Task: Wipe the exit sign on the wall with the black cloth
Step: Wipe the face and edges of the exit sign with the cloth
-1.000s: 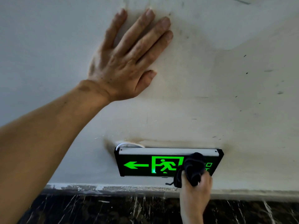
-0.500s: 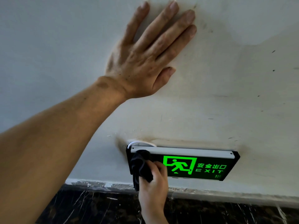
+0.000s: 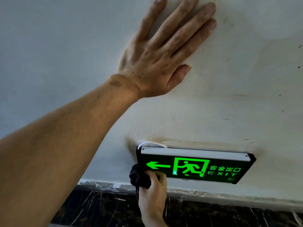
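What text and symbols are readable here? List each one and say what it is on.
"EXIT": green letters on the exit sign, right part, lower row.
"安全出口": green characters on the same sign, just above "EXIT".
Left-pointing arrow: green, at the sign's left end, beside the black cloth in the right hand.
Running figure in a doorway: green pictogram, centre of the sign.
Small green dots at the sign's lower right corner: too small to read.
Nothing else carries text.

Your exit sign (image 3: pixel 195 166) sits low on the wall (image 3: pixel 229 95), lit green on black: left arrow, running figure, "EXIT" lettering, pale strip along its top edge. Your black cloth (image 3: pixel 139 176) is bunched up, pressed against the sign's lower left corner.
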